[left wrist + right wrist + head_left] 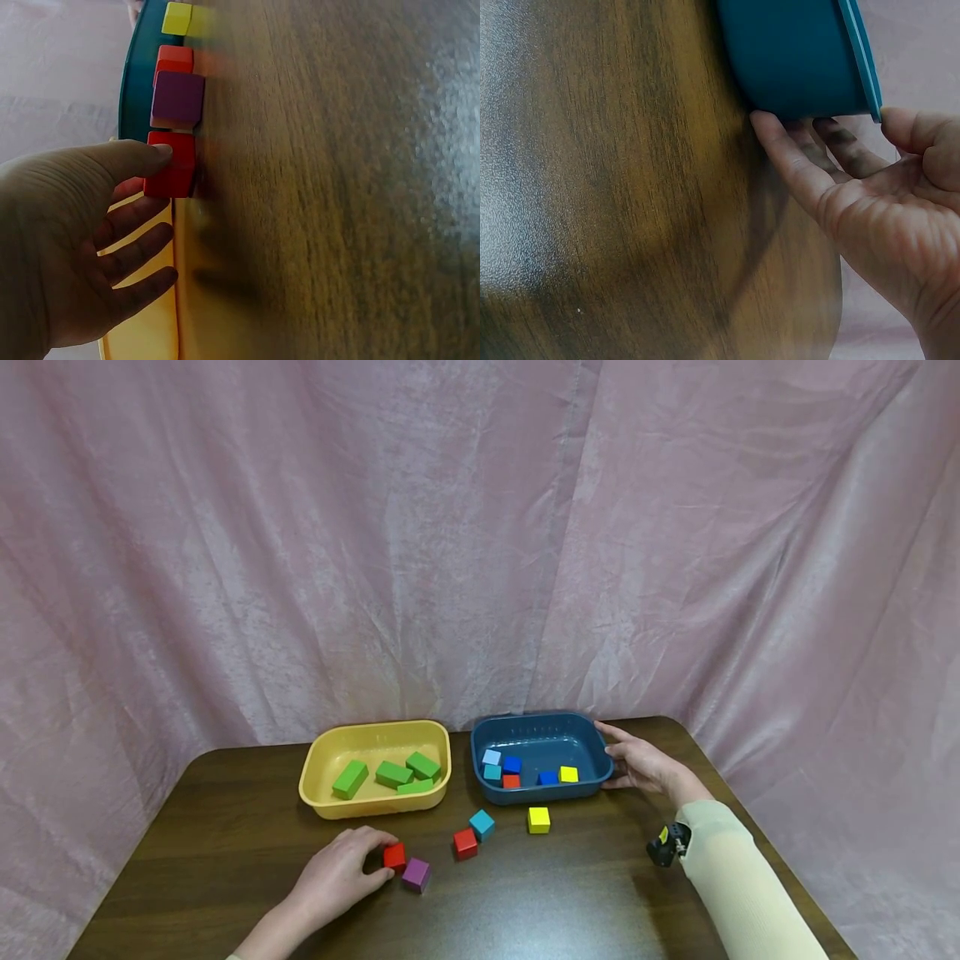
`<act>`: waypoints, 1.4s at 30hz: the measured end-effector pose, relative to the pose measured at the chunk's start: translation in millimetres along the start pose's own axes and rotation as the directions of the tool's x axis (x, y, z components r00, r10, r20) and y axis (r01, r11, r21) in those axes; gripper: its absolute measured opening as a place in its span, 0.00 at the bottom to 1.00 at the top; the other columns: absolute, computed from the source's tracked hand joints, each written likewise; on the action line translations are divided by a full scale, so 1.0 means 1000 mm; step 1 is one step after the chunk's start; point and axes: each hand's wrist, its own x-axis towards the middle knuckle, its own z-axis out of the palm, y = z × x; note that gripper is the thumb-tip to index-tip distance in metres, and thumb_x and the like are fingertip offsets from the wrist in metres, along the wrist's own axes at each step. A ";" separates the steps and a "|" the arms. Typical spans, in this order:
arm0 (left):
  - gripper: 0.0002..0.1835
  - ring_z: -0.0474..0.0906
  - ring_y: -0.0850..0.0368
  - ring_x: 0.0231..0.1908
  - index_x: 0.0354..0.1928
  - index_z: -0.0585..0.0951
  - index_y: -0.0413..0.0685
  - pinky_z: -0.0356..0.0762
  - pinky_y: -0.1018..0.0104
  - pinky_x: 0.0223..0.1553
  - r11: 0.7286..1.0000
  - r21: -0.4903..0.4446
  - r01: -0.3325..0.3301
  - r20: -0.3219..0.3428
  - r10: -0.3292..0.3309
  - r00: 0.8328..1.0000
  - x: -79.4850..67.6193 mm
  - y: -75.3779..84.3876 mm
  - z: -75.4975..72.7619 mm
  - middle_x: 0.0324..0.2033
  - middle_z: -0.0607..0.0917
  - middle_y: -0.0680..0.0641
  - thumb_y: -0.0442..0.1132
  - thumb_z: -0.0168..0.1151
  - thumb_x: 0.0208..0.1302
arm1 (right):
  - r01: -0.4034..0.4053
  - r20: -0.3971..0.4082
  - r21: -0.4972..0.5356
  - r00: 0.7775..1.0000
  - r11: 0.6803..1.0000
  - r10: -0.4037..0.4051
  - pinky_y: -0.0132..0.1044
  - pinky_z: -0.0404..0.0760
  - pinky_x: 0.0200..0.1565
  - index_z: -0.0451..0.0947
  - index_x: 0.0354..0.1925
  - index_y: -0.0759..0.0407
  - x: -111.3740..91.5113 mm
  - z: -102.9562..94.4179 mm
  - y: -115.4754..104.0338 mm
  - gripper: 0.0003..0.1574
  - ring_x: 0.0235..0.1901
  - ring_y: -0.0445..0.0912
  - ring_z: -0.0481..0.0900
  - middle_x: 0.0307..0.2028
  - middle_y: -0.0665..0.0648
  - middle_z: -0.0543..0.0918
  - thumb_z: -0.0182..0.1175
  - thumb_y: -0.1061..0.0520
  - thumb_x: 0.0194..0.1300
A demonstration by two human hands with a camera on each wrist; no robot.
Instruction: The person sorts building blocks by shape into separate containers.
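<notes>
Low on the tabletop, my left hand (339,872) pinches a red cube (394,857) between thumb and fingers. The left wrist view shows the thumb pressed on that cube's near face, while the other fingers spread behind it. Right beside it sits a purple cube (416,875). My right hand (647,763) touches the right end of a dark blue bin (551,731) with extended fingers. In the right wrist view, its fingertips rest along the bin's lower wall and the thumb is at the rim. Inside the bin lie several blue, light blue, red and yellow cubes.
A yellow bin (375,737) holding several green blocks (350,779) stands left of the blue one. Between the hands are another red cube (465,843), a teal cube (482,824) and a yellow cube (538,820). A pink curtain (480,543) hangs behind the wooden table (225,827).
</notes>
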 end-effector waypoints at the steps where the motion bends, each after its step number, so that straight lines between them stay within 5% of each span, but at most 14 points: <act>1: 0.19 0.72 0.65 0.44 0.43 0.81 0.65 0.72 0.61 0.45 1.000 -0.001 0.000 -0.001 0.000 1.000 0.000 0.000 0.000 0.40 0.79 0.65 0.52 0.72 0.45 | 0.000 0.001 0.001 1.000 1.000 0.000 0.64 0.67 0.50 0.40 0.73 0.41 0.000 0.000 0.000 0.36 0.58 0.66 0.63 0.64 0.72 0.54 0.35 0.61 0.73; 25: 0.17 0.72 0.66 0.42 0.39 0.81 0.68 0.73 0.61 0.43 0.999 -0.001 0.041 -0.034 -0.041 0.999 -0.003 -0.001 -0.013 0.37 0.77 0.68 0.50 0.73 0.44 | 0.007 0.000 -0.006 1.000 1.000 -0.007 0.64 0.67 0.50 0.39 0.73 0.42 0.001 -0.001 0.002 0.36 0.57 0.66 0.65 0.61 0.74 0.58 0.35 0.61 0.73; 42: 0.19 0.68 0.73 0.43 0.44 0.79 0.74 0.73 0.65 0.42 0.993 0.006 -0.115 -0.116 0.115 0.987 0.001 0.034 -0.043 0.40 0.75 0.72 0.55 0.70 0.47 | -0.003 0.003 -0.001 1.000 1.000 0.003 0.63 0.67 0.50 0.40 0.73 0.41 0.001 -0.002 0.001 0.36 0.58 0.66 0.64 0.64 0.72 0.55 0.36 0.61 0.72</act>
